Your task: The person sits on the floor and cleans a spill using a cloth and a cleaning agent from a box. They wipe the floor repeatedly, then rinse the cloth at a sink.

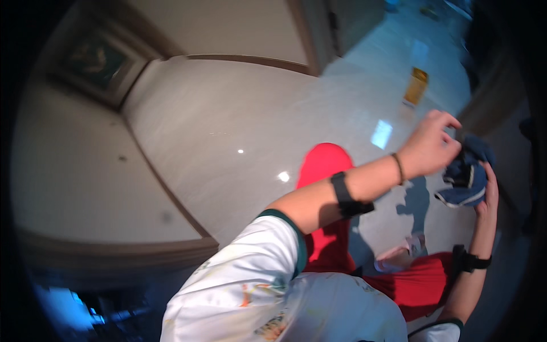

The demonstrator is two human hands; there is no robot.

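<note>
At the right of the view, my right hand (491, 188) holds a dark blue cloth item (476, 184) with pale edging. It looks folded or hollow, and its exact kind is unclear. Reaching across from the left, my left hand (433, 143) is bent just beside the item's upper left side. A gap shows between its index finger and thumb, with nothing seen in it; its other fingers are partly hidden. Black straps with small units circle both forearms.
On the glossy pale floor (239, 111) stands or lies a yellow box (415, 87), beyond my left hand. My red-trousered knee (327, 164) and a slippered foot (397, 256) are below. Brown-trimmed walls (98, 171) bound the left, with a door frame (314, 38) at the top.
</note>
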